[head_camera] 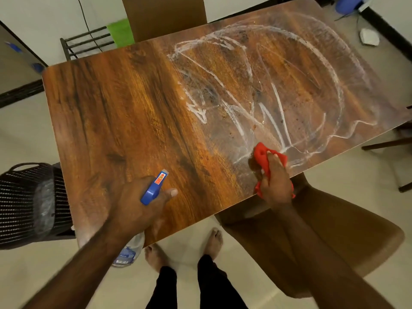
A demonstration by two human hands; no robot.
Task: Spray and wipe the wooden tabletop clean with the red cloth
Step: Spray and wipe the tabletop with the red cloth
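The wooden tabletop [124, 112] fills the middle of the view. Its right half carries white foamy streaks [274, 112] in loops and zigzags, while the left half looks dry. My left hand [136, 204] grips a spray bottle [153, 188] with a blue trigger head over the near edge; its clear body hangs below the table edge. My right hand [275, 181] presses a crumpled red cloth [263, 155] onto the tabletop near the front right edge, at the end of the streaks.
A brown chair [334, 230] stands under my right arm at the near side. A black slatted basket [29, 201] sits on the floor to the left. Another chair back [165, 16] is at the far side. My bare feet [185, 248] stand on the tiled floor.
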